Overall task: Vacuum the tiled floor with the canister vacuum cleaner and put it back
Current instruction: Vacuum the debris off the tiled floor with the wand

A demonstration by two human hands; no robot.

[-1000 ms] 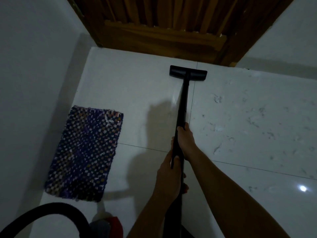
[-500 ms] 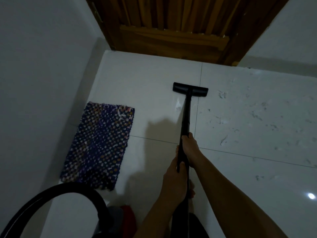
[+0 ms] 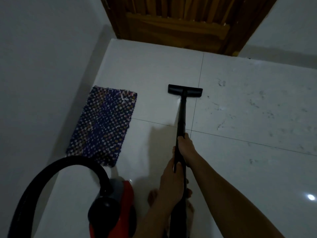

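Note:
A black vacuum wand (image 3: pixel 181 115) runs from my hands out to a flat black floor nozzle (image 3: pixel 185 91) that sits on the white tiled floor (image 3: pixel 154 69). My right hand (image 3: pixel 186 148) grips the wand higher up the tube. Just behind it, nearer my body, my left hand (image 3: pixel 171 182) holds the same tube. The red and grey canister (image 3: pixel 115 208) stands at my lower left, and its black hose (image 3: pixel 56 167) arcs up and over to the left.
A blue patterned mat (image 3: pixel 104 124) lies by the left wall (image 3: pixel 42 74). A wooden door (image 3: pixel 180 23) closes the far end. Dust specks and hairs (image 3: pixel 240 109) are scattered over the tiles to the right. My bare feet (image 3: pixel 152 198) show beneath my arms.
The nozzle has been drawn back from the door toward me. The view has shifted back, so the canister and more of the hose now show at lower left.

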